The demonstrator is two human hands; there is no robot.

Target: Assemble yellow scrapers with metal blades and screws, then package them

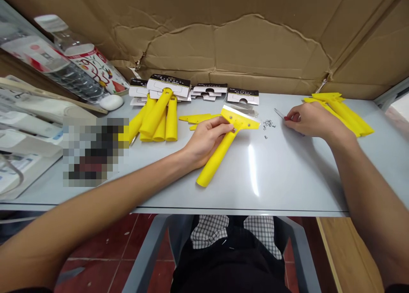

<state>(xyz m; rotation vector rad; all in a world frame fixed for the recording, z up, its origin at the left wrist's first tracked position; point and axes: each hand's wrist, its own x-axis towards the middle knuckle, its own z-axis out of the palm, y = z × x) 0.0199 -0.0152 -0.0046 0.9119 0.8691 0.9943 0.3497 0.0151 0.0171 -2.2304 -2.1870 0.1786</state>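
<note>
My left hand (pixel 207 140) grips a yellow scraper (pixel 220 156) just below its wide head, where a metal blade edge and two screws show. The scraper's handle slants down toward me. Off to the right, my right hand (pixel 305 119) is closed on a screwdriver (pixel 281 114), its red handle mostly hidden in the fingers and its thin shaft pointing left. Between the hands lies a small heap of screws (pixel 269 124) on the table. Flat yellow plates (pixel 200 118) and a few metal blades (pixel 244 110) are behind the scraper.
Several yellow scrapers with card tags (pixel 159 118) are piled at left; more yellow handles (pixel 348 114) lie at right. Black-and-white cards (pixel 243 96) rest along the back. Plastic bottles (pixel 86 54), a white rounded object (pixel 111 101) and a paper rack (pixel 28 114) stand left. Cardboard (pixel 236 41) walls the rear.
</note>
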